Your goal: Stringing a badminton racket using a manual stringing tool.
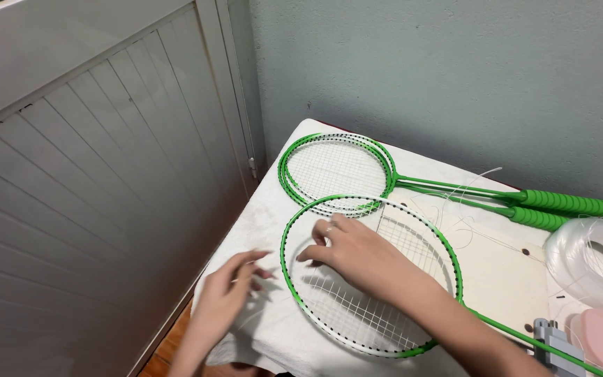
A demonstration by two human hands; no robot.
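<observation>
head view, green racket (371,276) half strung, right hand (347,251) fingers on strings, left hand (228,293) loosely open

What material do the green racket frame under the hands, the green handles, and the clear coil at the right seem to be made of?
The near racket frame looks like thin metal tube with glossy green and white paint; it could be another rigid material. The handles look like soft foam, matte and ribbed. The clear coil seems to be translucent nylon line, shiny in the light. The right hand rests on the strings.
</observation>
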